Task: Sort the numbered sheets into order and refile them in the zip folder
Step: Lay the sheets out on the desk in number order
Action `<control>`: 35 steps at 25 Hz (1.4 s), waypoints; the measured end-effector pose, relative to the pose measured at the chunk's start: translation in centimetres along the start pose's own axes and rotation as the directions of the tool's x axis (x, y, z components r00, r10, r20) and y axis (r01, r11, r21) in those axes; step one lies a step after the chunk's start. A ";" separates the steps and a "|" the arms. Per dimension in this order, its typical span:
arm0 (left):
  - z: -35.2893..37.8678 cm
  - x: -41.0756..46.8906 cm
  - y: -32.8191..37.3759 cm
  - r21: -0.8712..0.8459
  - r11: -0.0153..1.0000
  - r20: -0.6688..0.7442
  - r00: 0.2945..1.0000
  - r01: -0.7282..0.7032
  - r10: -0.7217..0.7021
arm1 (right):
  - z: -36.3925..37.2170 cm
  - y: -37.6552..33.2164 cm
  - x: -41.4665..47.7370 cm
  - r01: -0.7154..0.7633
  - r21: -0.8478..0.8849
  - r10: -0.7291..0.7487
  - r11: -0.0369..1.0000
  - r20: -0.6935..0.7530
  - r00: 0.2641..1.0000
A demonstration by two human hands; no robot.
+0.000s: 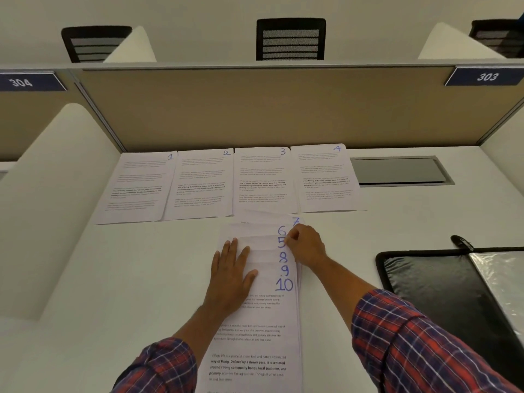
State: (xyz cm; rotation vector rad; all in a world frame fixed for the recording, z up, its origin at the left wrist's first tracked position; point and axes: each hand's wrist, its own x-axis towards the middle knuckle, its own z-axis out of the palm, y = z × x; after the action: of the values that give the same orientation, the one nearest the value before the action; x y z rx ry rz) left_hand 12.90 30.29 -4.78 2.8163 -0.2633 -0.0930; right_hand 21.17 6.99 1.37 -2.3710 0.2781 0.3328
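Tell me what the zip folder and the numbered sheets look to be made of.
The zip folder looks like glossy black plastic or vinyl, going by its rippled highlights; its right part seems clear crinkled film. The numbered sheets look like thin matte white paper, printed, numbered in blue ink.

zip folder: cut off at the right
right hand: pinching the fanned sheets, can't tell which one
sheets 1-4: print's unreadable
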 end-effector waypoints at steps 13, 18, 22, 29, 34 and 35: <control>0.1 -0.3 -0.9 -0.029 0.999 -0.044 0.999 -0.030 0.028 | -8.8 -4.8 -4.9 0.253 0.313 -0.112 0.915 -0.406 0.907; 0.2 0.0 -1.0 -0.032 0.999 -0.038 0.999 -0.006 0.005 | -14.0 -5.2 -7.1 0.420 0.273 -0.204 0.866 -0.574 0.793; -1.9 1.8 2.6 -0.264 0.964 -0.107 0.992 0.040 -0.070 | -18.0 -4.6 -8.8 0.501 0.327 -0.241 0.801 -0.591 0.770; -10.1 7.6 17.7 -0.918 0.394 -0.015 0.994 0.030 -0.109 | -25.3 -2.0 -10.5 0.608 0.468 -0.263 0.642 -0.610 0.748; -9.9 9.7 24.5 -0.987 0.157 -0.006 0.980 0.026 -0.198 | -31.2 2.0 -8.9 0.563 0.599 -0.157 0.570 -0.593 0.790; -9.6 10.2 25.6 -0.990 0.136 0.002 0.975 0.032 -0.221 | -32.0 3.0 -8.4 0.534 0.628 -0.147 0.566 -0.560 0.815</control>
State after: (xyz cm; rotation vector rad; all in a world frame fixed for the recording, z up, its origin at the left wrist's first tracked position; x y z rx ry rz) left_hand 19.38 7.23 11.90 1.4069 0.1014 -0.0569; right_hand 17.45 -16.20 24.86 -1.5309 0.1017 -0.4853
